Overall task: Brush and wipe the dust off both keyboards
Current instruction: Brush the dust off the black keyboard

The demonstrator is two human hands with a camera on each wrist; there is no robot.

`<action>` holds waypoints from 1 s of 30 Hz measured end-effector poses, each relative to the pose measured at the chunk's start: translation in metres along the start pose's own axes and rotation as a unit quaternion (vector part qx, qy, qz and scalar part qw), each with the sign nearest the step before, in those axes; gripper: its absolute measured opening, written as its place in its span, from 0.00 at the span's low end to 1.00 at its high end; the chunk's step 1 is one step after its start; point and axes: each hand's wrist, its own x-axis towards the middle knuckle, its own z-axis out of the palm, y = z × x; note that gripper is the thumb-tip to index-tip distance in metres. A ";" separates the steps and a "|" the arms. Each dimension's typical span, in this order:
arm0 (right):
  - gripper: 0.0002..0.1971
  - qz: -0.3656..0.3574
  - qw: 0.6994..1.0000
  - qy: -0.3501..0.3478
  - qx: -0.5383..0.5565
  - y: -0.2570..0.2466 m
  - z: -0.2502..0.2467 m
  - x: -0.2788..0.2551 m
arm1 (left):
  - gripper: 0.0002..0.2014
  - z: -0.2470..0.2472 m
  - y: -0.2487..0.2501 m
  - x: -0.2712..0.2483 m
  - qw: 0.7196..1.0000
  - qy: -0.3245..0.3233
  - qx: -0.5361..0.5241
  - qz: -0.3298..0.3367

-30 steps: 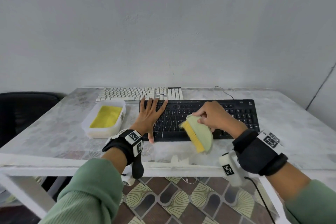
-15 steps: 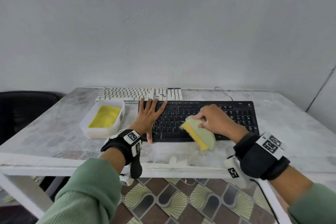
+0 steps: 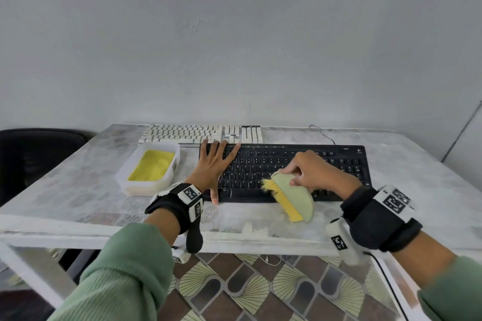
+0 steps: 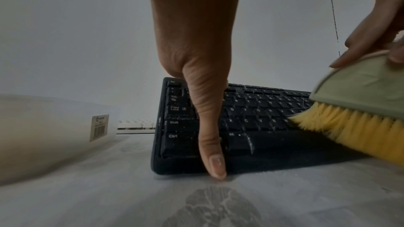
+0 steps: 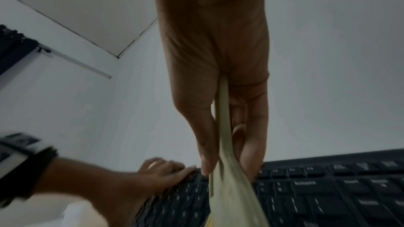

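A black keyboard (image 3: 339,161) lies across the middle of the table, with a white keyboard (image 3: 187,133) behind it to the left. My right hand (image 3: 310,172) grips a pale green brush (image 3: 294,193) with yellow bristles (image 4: 349,127) over the black keyboard's lower middle keys. The bristles touch the keys near the front edge. My left hand (image 3: 214,164) lies flat with spread fingers on the black keyboard's (image 4: 262,110) left end, thumb (image 4: 210,137) down over its front edge. The right wrist view shows fingers (image 5: 203,135) pinching the brush body (image 5: 227,170).
A translucent plastic tub (image 3: 125,180) holding a yellow cloth (image 3: 152,168) stands left of the black keyboard. A black chair (image 3: 34,159) is at the table's left side. White dust lies on the table (image 3: 78,198) near its front edge. A cable (image 3: 323,133) runs behind the keyboards.
My right hand has carried the brush back onto the black keyboard's lower keys from over the front edge, bristles now splayed on the keys. The left hand has stayed put.
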 end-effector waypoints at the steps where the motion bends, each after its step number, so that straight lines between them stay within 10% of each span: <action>1: 0.20 0.005 1.000 0.007 0.016 0.000 -0.004 0.001 | 0.80 0.000 0.000 0.000 1.000 0.002 -0.002 0.000; 8: 0.22 0.069 0.946 0.258 0.184 -0.013 -0.013 0.025 | 0.81 0.001 0.000 -0.001 1.000 0.006 -0.008 -0.003; 17: 0.18 0.026 0.989 0.068 0.127 -0.025 0.019 0.012 | 0.80 -0.001 -0.002 -0.001 1.000 -0.001 -0.008 0.006; 23: 0.19 0.027 0.977 0.161 0.136 -0.024 0.000 0.019 | 0.79 -0.004 -0.001 -0.002 1.000 -0.009 -0.004 0.005; 30: 0.18 -0.020 0.997 -0.027 0.063 -0.028 0.012 0.013 | 0.80 -0.003 -0.001 -0.001 1.000 -0.005 -0.003 0.004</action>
